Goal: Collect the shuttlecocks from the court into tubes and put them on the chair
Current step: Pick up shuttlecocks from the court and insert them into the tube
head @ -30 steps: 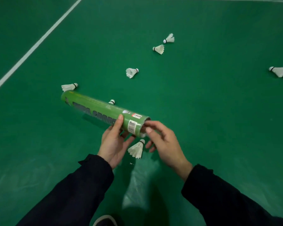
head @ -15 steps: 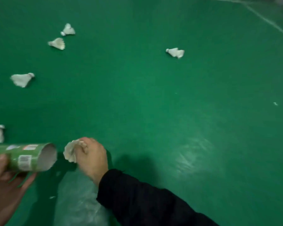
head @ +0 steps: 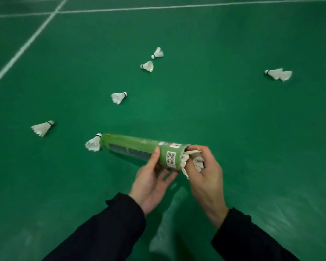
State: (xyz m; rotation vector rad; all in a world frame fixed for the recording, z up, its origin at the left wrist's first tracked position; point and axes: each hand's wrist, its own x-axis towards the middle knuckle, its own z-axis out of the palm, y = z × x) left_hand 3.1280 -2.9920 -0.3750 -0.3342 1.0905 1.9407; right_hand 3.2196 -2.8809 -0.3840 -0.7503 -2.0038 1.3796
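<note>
One green tube — barcode label, feathers protruding.

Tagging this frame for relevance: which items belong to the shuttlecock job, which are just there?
Job:
green tube, held by left hand
shuttlecock being fed into its open end by right hand
loose shuttlecocks on the floor, e.g.

Just there:
white court lines
</note>
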